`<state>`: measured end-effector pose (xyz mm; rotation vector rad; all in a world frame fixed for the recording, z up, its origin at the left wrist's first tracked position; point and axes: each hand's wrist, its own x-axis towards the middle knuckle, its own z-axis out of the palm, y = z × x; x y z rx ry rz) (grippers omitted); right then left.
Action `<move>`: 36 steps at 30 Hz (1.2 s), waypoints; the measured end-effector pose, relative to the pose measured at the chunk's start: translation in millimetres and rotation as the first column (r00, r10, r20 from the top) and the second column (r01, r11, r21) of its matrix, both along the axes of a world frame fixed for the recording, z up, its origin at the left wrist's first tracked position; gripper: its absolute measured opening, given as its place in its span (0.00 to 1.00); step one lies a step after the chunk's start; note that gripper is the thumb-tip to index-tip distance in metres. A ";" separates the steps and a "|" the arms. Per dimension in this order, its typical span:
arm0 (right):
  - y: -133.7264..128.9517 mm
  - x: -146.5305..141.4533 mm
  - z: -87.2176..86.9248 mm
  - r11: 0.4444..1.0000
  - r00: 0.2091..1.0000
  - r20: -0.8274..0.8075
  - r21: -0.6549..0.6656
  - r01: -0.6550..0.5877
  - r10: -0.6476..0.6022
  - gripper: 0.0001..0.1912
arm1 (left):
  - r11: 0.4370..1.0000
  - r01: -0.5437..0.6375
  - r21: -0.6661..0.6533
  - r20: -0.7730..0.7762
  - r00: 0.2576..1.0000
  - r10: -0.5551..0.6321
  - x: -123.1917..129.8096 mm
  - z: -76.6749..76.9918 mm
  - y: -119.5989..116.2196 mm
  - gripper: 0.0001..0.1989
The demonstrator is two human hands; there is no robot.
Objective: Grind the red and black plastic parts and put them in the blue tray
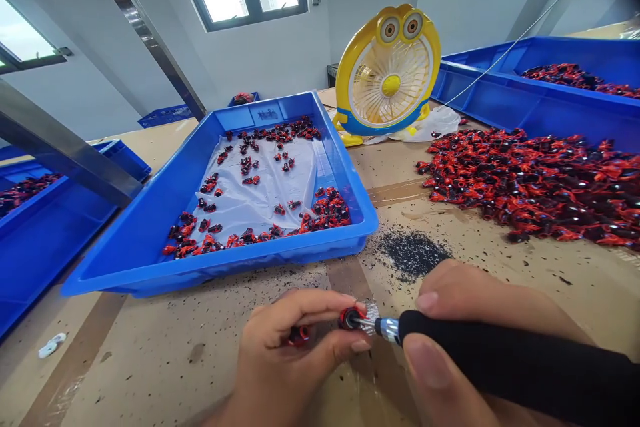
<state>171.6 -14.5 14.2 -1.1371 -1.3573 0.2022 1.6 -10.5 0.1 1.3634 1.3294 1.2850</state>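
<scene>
Part (347, 317), red and black

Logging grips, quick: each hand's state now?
Left hand: closed, holding a red-and-black part, second part deeper inside.
Right hand: closed around a black-handled tool.

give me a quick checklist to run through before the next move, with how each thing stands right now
1. Part held: ok, pinched between the thumb and fingers of the left hand.
2. Tool gripped: ok, its black handle is in the right hand.
3. Tip lined up with the part: ok, it points at the part's dark round end.
4. Depth of the tip: cannot tell, too small to see.
5. Only one part in the left hand: not ok, a second part sits inside its curled fingers.
6. Table free of debris: not ok, black bits are heaped beyond the right hand.
</scene>
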 end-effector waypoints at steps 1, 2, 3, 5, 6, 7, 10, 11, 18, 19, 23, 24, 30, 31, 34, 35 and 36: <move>-0.1 1.6 -0.3 1.000 0.999 0.042 0.008 -0.002 0.002 0.12 | 1.000 0.004 -0.020 0.016 1.000 -0.003 0.3 0.2 -0.1 0.09; 0.0 3.1 -0.4 1.000 0.996 0.083 0.025 -0.013 0.011 0.11 | 0.999 0.008 -0.035 0.025 1.000 -0.007 0.7 0.4 -0.1 0.09; 0.0 4.1 -0.3 0.999 0.993 0.113 0.038 -0.023 0.019 0.10 | 0.999 0.009 -0.044 0.029 1.000 -0.007 1.0 0.7 -0.1 0.08; -0.3 4.6 0.6 1.000 0.994 0.113 0.015 -0.010 0.008 0.10 | 0.999 0.007 -0.050 0.041 0.999 -0.005 1.6 1.3 0.0 0.09; -0.5 4.3 1.2 1.000 0.995 0.098 -0.020 0.011 -0.009 0.11 | 0.999 0.005 -0.049 0.050 0.999 -0.003 1.8 1.5 0.1 0.09; -0.7 3.8 1.8 0.998 0.996 0.085 -0.055 0.031 -0.027 0.12 | 0.999 0.004 -0.046 0.059 0.998 -0.001 2.0 1.6 0.1 0.09; 0.2 3.5 1.4 0.999 0.998 0.058 -0.043 0.012 -0.009 0.12 | 1.000 0.000 -0.026 0.066 0.998 0.002 1.9 1.1 0.2 0.11; 0.9 4.2 0.4 1.000 0.999 0.050 -0.014 -0.016 0.016 0.11 | 1.000 0.001 -0.018 0.062 0.998 0.001 1.7 0.7 0.3 0.11; 0.5 7.2 -4.1 1.000 0.998 0.058 0.021 0.001 -0.002 0.09 | 1.000 0.022 0.002 -0.051 0.998 -0.022 -0.5 0.7 1.4 0.06; 0.7 6.2 -3.6 1.000 0.998 0.065 0.025 0.010 -0.011 0.09 | 1.000 0.022 0.008 -0.066 0.998 -0.022 -0.7 1.0 1.6 0.05; 4.2 1.8 -1.6 0.999 0.999 0.031 0.034 -0.008 0.007 0.08 | 1.000 0.015 0.022 -0.087 0.996 -0.013 -1.6 1.5 2.1 0.06; 4.8 1.3 -1.5 1.000 1.000 0.017 0.028 -0.012 0.012 0.08 | 1.000 0.016 0.017 -0.094 0.995 -0.014 -2.0 1.4 2.2 0.05; 4.0 -1.6 -0.6 1.000 1.000 -0.030 0.023 -0.005 0.005 0.09 | 0.997 0.036 0.064 -0.098 0.995 -0.030 -3.1 -0.5 4.4 0.10; 4.6 -3.0 0.6 1.000 0.998 -0.058 0.019 0.001 0.000 0.11 | 0.996 0.040 0.075 -0.089 0.995 -0.033 -3.1 -0.8 4.7 0.12; 8.6 -7.7 5.9 1.000 0.991 -0.131 0.016 0.013 -0.011 0.17 | 0.995 0.038 0.089 -0.082 0.996 -0.031 -4.0 -0.6 5.1 0.12; 10.0 -8.8 7.6 1.000 0.990 -0.143 0.014 0.012 -0.010 0.17 | 0.995 0.044 0.087 -0.092 0.995 -0.036 -4.6 -0.3 5.1 0.12; 11.2 -9.5 8.9 1.000 0.989 -0.150 0.012 0.010 -0.009 0.18 | 0.995 0.059 0.083 -0.110 0.993 -0.050 -5.4 0.1 5.2 0.11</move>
